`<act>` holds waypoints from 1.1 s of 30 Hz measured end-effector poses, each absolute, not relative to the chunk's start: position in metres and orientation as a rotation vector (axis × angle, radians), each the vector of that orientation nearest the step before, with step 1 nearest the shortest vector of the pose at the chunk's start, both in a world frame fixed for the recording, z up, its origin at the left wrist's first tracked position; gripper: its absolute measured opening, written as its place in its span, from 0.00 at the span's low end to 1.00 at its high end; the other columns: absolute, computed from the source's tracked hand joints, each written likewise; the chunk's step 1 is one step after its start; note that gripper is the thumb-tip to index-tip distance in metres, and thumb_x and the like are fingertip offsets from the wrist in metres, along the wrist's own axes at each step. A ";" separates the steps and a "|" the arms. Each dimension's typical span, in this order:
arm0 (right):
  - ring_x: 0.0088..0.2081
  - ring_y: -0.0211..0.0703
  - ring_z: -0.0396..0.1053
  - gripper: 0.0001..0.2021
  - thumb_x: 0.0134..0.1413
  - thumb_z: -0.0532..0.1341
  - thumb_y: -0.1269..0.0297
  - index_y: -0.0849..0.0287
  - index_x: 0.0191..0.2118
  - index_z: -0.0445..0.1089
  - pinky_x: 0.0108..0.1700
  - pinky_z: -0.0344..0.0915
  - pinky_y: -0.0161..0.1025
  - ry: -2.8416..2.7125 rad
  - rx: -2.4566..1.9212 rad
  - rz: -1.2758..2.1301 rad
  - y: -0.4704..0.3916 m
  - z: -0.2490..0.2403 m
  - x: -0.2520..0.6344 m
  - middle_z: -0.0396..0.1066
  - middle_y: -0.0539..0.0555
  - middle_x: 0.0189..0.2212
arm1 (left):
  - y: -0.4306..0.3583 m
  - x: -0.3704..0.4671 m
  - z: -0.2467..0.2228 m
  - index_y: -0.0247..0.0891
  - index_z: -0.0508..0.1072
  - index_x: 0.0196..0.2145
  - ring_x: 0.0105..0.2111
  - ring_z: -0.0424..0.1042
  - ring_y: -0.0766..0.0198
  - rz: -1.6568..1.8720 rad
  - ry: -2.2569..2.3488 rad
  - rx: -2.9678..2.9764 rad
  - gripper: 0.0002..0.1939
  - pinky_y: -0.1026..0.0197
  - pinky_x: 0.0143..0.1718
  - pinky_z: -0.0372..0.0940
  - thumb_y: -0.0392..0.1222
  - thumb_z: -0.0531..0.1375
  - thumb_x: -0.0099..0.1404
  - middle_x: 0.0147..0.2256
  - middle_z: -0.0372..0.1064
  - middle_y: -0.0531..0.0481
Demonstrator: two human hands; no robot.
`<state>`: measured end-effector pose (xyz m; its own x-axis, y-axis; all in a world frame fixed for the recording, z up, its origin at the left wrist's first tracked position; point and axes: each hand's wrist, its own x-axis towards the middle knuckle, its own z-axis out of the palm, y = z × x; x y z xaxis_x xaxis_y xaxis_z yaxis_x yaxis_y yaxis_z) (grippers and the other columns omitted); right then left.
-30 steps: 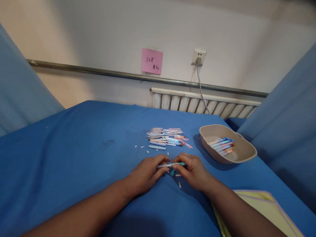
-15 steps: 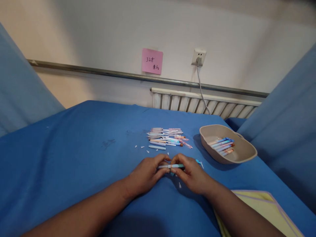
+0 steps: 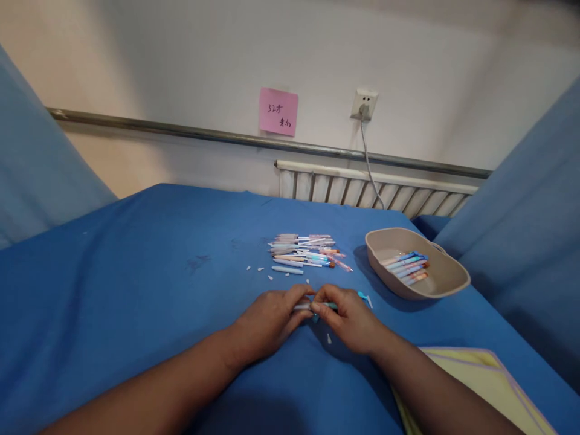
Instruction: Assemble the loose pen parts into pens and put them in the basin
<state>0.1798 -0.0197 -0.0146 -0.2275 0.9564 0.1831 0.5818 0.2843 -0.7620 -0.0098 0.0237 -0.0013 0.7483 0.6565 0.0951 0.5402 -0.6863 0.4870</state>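
- Lower centre of the frame: a pen [image 3: 302, 307] lies crosswise between both hands.
- Left hand [image 3: 267, 317]: grip closed on the pen's pale part.
- Right hand [image 3: 356, 320]: grip pinched around the pen, green end showing.
- Centre: pen parts [image 3: 290, 261] on blue cloth [image 3: 136, 272].
- Right: beige basket [image 3: 448, 279] holding pens [image 3: 408, 267].

Pen parts [image 3: 290, 259] lay on the covered table [image 3: 136, 272], beyond the left hand [image 3: 267, 317] and right hand [image 3: 351, 319]. To their right stood a basin [image 3: 441, 278] with pens [image 3: 408, 266] inside; nearer lay a cloth [image 3: 489, 371]. Behind the table, a radiator [image 3: 321, 187] stood below a rail [image 3: 181, 131].
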 end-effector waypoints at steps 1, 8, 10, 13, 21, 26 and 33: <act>0.30 0.37 0.66 0.04 0.56 0.57 0.63 0.58 0.35 0.66 0.32 0.58 0.32 -1.875 -1.361 0.763 -0.020 -0.015 0.180 0.70 0.49 0.29 | 0.024 -0.010 -0.001 0.41 0.61 0.52 0.41 0.73 0.56 0.368 0.925 2.486 0.16 0.59 0.39 0.65 0.45 0.51 0.67 0.42 0.73 0.46; 0.32 0.38 0.66 0.03 0.56 0.57 0.67 0.58 0.34 0.66 0.34 0.59 0.34 -1.888 -1.351 0.705 -0.020 -0.013 0.179 0.71 0.49 0.29 | 0.022 -0.009 0.003 0.41 0.64 0.49 0.43 0.71 0.57 0.463 0.861 2.278 0.15 0.58 0.42 0.63 0.42 0.55 0.64 0.43 0.72 0.47; 0.32 0.39 0.66 0.03 0.56 0.57 0.66 0.58 0.34 0.67 0.34 0.58 0.34 -1.903 -1.366 0.654 -0.020 -0.012 0.181 0.71 0.49 0.29 | 0.022 -0.009 0.004 0.41 0.63 0.51 0.43 0.70 0.58 0.515 0.803 2.154 0.18 0.59 0.44 0.63 0.41 0.56 0.63 0.43 0.71 0.47; 0.31 0.38 0.67 0.03 0.56 0.57 0.66 0.57 0.34 0.67 0.33 0.58 0.34 -1.883 -1.357 0.622 -0.020 -0.012 0.182 0.71 0.49 0.28 | 0.026 -0.009 0.006 0.38 0.62 0.51 0.37 0.72 0.61 0.581 0.801 1.911 0.18 0.61 0.38 0.65 0.44 0.55 0.64 0.39 0.72 0.46; 0.31 0.39 0.67 0.05 0.58 0.56 0.65 0.58 0.35 0.67 0.35 0.59 0.34 -1.933 -1.363 0.537 -0.020 -0.009 0.184 0.71 0.50 0.29 | 0.034 -0.006 0.005 0.34 0.69 0.27 0.17 0.61 0.71 0.468 0.919 1.644 0.15 0.69 0.19 0.56 0.50 0.57 0.60 0.20 0.65 0.55; 0.28 0.39 0.67 0.09 0.59 0.54 0.63 0.58 0.30 0.67 0.32 0.57 0.34 -2.023 -1.449 0.574 -0.019 -0.010 0.185 0.70 0.50 0.25 | 0.032 -0.003 0.000 0.33 0.71 0.30 0.22 0.66 0.69 0.499 0.899 1.601 0.12 0.67 0.24 0.61 0.46 0.61 0.56 0.24 0.68 0.52; 0.32 0.38 0.67 0.07 0.54 0.59 0.65 0.57 0.40 0.65 0.34 0.59 0.33 -1.896 -1.378 0.613 -0.019 -0.015 0.182 0.72 0.50 0.32 | 0.035 -0.002 -0.005 0.33 0.69 0.30 0.18 0.65 0.71 0.577 0.929 1.393 0.14 0.67 0.20 0.61 0.47 0.63 0.55 0.23 0.69 0.52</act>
